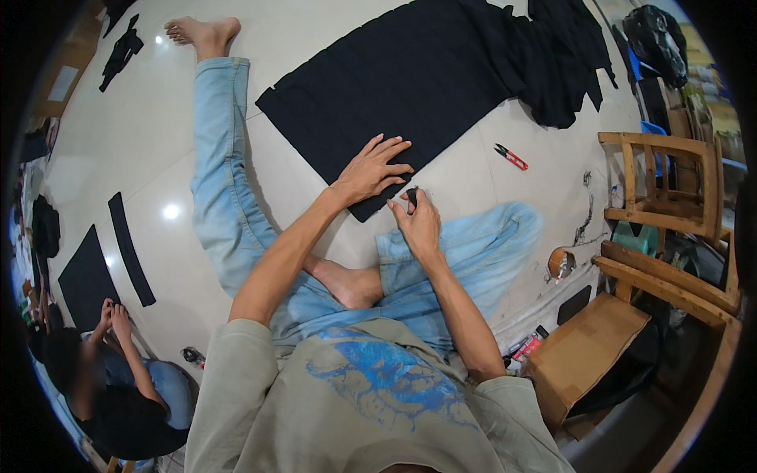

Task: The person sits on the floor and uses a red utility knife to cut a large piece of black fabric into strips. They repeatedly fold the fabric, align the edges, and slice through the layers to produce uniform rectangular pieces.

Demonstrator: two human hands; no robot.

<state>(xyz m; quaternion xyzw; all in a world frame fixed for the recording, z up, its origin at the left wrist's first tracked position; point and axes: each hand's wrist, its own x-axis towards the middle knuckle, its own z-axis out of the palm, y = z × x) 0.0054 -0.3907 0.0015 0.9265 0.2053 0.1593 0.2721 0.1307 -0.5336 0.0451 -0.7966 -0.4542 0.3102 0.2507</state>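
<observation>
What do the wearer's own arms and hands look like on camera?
The left hand and right hand are bare, with no gloves, and I see no rings, watch or wristband. The left forearm and right forearm are uncovered too. Above them are the loose, short, grey-green fabric sleeves of a T-shirt with a blue splash-like chest print.

Matt cloth [386, 94], glossy smooth floor [162, 146]
</observation>
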